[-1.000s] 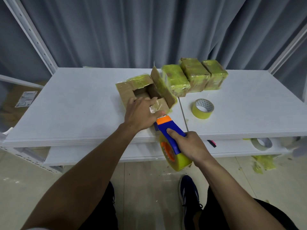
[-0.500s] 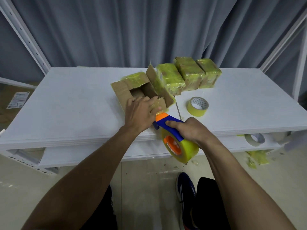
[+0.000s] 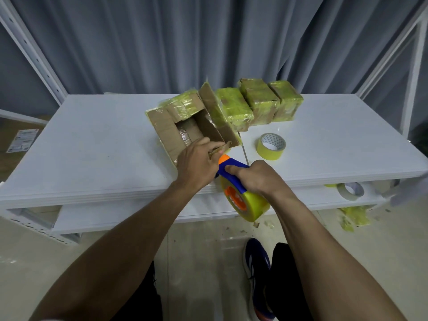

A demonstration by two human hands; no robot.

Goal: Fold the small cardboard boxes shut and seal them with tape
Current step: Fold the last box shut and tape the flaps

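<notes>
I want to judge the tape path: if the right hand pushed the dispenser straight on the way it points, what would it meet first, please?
Most likely the left hand, which pinches the near flap of the open cardboard box. The tape dispenser in the right hand already nearly touches it, though depth is unclear.

blue-orange tape dispenser (image 3: 231, 172), yellow tape roll (image 3: 271, 147).
</notes>
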